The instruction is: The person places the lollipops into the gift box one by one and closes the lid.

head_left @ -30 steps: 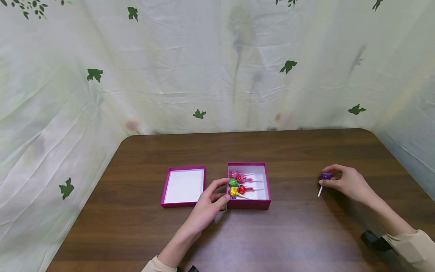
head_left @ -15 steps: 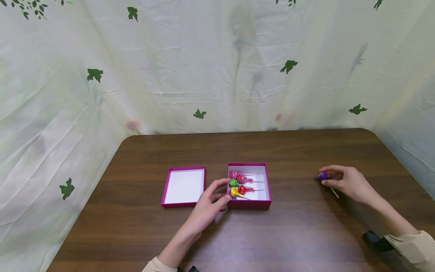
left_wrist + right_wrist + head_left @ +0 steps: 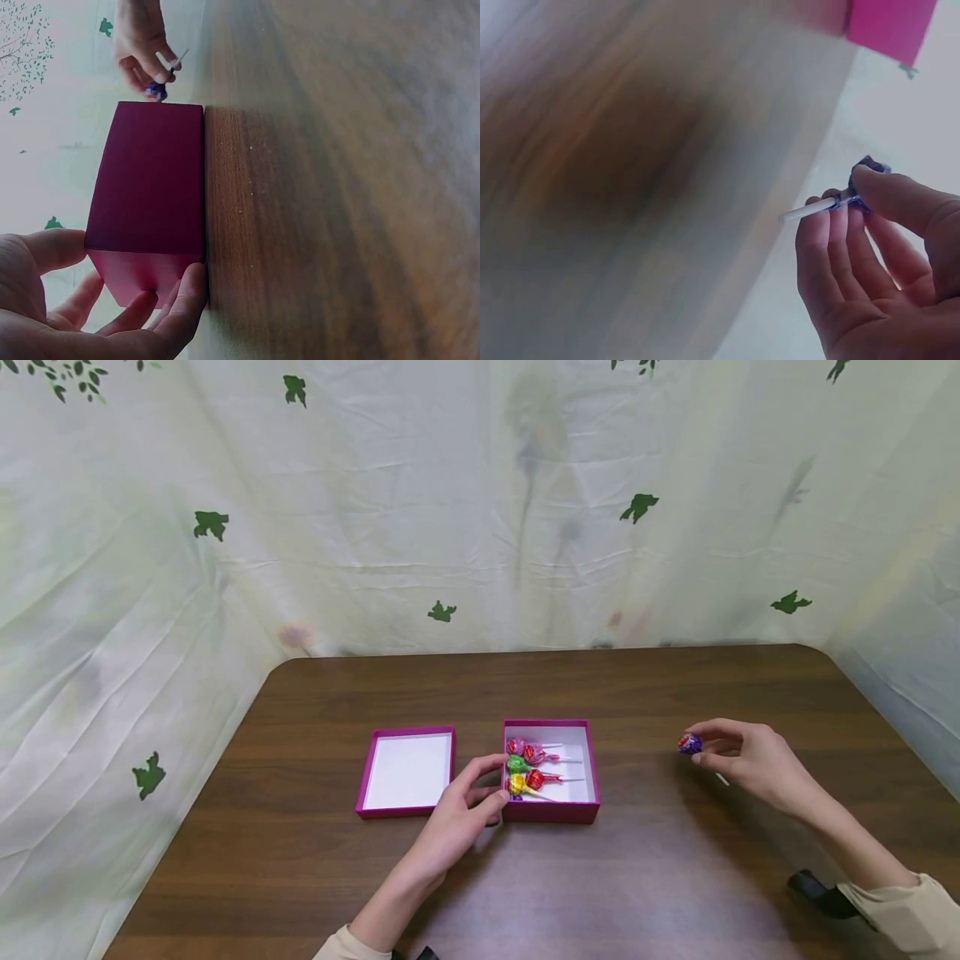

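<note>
In the head view, my left hand (image 3: 467, 802) rests against the left side of an open magenta box (image 3: 551, 811). Its fingers and thumb touch the left wall and near corner, also in the left wrist view. Inside the box lie several wrapped lollipops, including a green one (image 3: 517, 764), a yellow one (image 3: 517, 783) and a red one (image 3: 536, 778), sticks mostly pointing right. Off to the right, my right hand (image 3: 757, 764) pinches a purple-wrapped lollipop (image 3: 690, 743) above the table. Its white stick shows clearly in the right wrist view, below the thumb.
A magenta lid (image 3: 408, 771) lies left of the box, white inside facing up. Everything stands on a brown wooden table (image 3: 637, 893). A pale curtain (image 3: 420, 510) with green leaf shapes hangs behind and at the sides.
My right hand has turned the lollipop, so its stick now points back towards the palm, and has shifted it slightly left. The left hand and the box have stayed put.
</note>
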The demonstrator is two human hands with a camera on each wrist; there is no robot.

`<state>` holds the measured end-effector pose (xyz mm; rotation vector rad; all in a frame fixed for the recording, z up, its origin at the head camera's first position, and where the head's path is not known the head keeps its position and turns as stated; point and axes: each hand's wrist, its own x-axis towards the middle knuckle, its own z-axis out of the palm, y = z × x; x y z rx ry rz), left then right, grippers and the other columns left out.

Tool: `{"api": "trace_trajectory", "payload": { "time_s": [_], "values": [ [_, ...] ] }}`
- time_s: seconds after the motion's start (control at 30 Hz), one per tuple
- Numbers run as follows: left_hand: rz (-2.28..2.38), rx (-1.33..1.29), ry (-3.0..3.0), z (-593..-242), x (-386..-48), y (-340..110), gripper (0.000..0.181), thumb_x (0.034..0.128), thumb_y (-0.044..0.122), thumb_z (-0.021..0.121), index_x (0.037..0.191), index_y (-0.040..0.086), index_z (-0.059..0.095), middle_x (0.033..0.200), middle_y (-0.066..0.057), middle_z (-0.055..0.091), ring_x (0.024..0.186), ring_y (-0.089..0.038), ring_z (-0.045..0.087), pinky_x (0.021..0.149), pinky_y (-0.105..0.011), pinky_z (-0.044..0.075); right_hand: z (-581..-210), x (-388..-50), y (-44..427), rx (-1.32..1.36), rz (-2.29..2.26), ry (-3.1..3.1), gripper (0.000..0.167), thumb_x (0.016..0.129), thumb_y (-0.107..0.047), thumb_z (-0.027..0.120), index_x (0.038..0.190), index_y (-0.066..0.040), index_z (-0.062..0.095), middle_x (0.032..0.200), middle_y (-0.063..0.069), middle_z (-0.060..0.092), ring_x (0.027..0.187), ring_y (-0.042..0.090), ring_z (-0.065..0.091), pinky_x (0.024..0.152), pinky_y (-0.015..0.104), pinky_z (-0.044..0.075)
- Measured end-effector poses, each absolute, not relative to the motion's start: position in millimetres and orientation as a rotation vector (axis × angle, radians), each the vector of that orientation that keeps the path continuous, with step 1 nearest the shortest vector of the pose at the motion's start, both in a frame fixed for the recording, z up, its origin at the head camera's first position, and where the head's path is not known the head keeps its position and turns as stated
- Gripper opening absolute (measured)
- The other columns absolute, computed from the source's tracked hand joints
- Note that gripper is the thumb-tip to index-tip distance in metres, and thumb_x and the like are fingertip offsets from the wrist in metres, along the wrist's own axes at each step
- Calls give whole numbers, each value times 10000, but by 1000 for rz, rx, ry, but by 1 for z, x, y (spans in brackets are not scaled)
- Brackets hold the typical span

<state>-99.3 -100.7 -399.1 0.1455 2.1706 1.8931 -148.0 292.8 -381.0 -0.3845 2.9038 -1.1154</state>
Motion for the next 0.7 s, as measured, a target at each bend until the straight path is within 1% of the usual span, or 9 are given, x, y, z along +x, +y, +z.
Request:
{"api": "trace_trajectory", "payload": {
  "time_s": [0.07,0.17,0.4,0.57,0.7],
  "values": [
    [1897,149,2169,-399,-99,-101,443,985,170,594,1417,183,496,1488,-67,407,1231,-329,531,876,-441,540,-379,-147,287,-413,-1169,2886,275,886,-126,741,1153,-109,674,984,64,719,845,116,683,552,288,529],
    [1902,154,2168,-400,-99,-100,441,985,163,593,1415,179,498,1485,-69,411,1230,-330,532,876,-442,540,-377,-146,278,-472,-1234,2884,262,877,-121,752,1128,-143,681,980,44,720,833,94,679,572,279,542],
    [1905,151,2169,-400,-99,-100,438,986,161,592,1413,179,500,1480,-72,418,1227,-329,534,879,-446,539,-370,-143,256,-608,-1382,2864,322,844,-31,764,1126,-165,685,998,-6,709,849,119,670,715,230,564],
    [1905,149,2167,-400,-99,-100,440,984,160,594,1414,186,501,1479,-70,418,1223,-327,535,877,-445,540,-366,-142,240,-657,-1492,2824,362,832,-17,771,1126,-209,683,1020,-48,703,875,134,679,741,259,571],
    [1892,146,2169,-399,-99,-101,450,984,178,596,1422,196,492,1485,-67,407,1230,-330,527,881,-445,538,-361,-139,229,-720,-1568,2751,373,833,-41,777,1141,-224,674,1040,-52,701,890,155,684,731,290,580]
  ]
}}
